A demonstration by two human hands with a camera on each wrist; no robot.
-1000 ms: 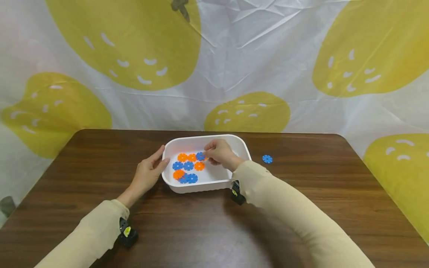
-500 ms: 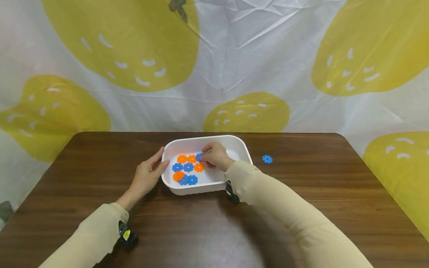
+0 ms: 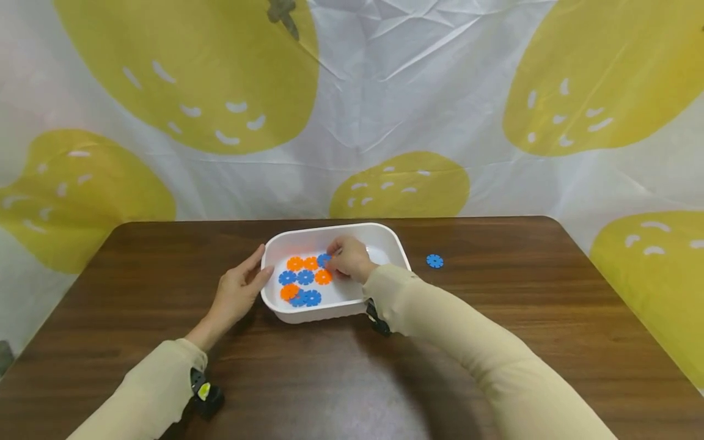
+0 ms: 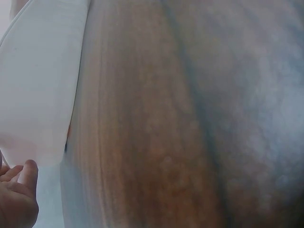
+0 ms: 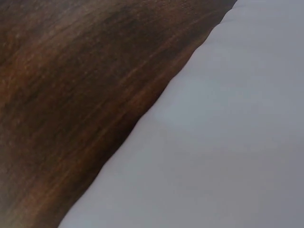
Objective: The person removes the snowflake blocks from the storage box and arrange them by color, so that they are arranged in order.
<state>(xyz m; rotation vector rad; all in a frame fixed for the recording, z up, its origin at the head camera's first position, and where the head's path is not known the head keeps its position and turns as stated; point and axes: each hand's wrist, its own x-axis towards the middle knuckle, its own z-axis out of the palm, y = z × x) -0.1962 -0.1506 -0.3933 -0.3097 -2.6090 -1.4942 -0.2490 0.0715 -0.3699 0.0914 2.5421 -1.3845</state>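
- One left hand [image 3: 233, 294], part-open, grips left end of white rectangular plastic tray [image 3: 321, 315].
- Right hand [image 3: 351, 258], nearly closed, pinches blue notched plastic disc [image 3: 322, 261] inside.
- Another blue disc [image 3: 435, 261]: right of tray.

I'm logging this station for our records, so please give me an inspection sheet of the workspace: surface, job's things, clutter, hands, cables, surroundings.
Surface: brown wood-grain table, with a sheen toward the front.
Job's things: white tray holding orange discs and blue discs, some overlapping; a lone blue disc on the table, right of the tray.
Clutter: nothing seen.
Hands: left hand touches the tray's left end; right hand reaches into the tray at a blue disc, grip unclear.
Cables: nothing seen.
Surroundings: white cloth with yellow fruit print behind; an unidentified dark object beyond the table's left edge.
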